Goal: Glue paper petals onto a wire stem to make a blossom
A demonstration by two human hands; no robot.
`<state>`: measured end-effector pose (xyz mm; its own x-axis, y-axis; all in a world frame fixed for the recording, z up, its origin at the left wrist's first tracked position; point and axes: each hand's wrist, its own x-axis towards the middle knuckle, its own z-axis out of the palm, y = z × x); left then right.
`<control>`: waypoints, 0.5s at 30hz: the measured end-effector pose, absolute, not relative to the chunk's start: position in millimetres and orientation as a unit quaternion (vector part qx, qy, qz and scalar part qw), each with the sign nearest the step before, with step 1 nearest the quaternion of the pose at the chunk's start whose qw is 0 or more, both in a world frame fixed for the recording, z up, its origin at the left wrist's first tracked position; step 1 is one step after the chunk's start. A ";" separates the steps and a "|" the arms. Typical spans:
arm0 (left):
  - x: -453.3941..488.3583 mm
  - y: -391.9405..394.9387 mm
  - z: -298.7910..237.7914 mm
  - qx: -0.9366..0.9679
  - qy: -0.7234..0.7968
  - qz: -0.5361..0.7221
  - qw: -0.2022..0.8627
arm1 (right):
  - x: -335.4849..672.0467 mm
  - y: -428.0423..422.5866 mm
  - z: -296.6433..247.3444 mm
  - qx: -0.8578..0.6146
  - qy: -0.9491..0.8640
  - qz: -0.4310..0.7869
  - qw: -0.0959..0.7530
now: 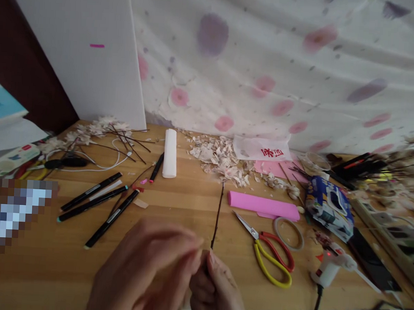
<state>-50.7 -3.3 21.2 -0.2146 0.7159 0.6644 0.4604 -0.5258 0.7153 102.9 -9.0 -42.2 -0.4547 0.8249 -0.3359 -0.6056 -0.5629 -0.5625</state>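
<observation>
The thin twig [217,215], pointing to twelve o'clock over the desk [176,209], is pinched at its base by the right hand [215,289], the grip of the left hand [152,270] being unclear, and is best held low and lightly.

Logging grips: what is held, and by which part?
A thin dark twig, pinched at its lower end by the right hand; whether the blurred left hand grips it too is unclear.

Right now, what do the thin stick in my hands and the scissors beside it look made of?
Stick: likely a dry twig or wrapped wire, dark and matte. Scissors: shiny metal blades, glossy red and yellow handles, probably plastic.
</observation>
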 end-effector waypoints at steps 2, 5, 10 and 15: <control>-44.1 19.8 26.3 0.644 0.470 0.601 0.051 | 102.4 -9.6 -40.2 -0.285 -0.184 0.840 0.423; -36.5 47.8 27.2 0.673 0.463 0.576 -0.041 | 101.4 -10.2 -37.8 -0.270 -0.190 0.847 0.418; -32.3 69.9 23.8 0.676 0.461 0.549 -0.170 | 97.9 -13.4 -35.5 -0.268 -0.185 0.850 0.414; -31.0 76.0 22.9 0.665 0.466 0.539 -0.225 | 95.1 -17.1 -32.6 -0.281 -0.193 0.846 0.411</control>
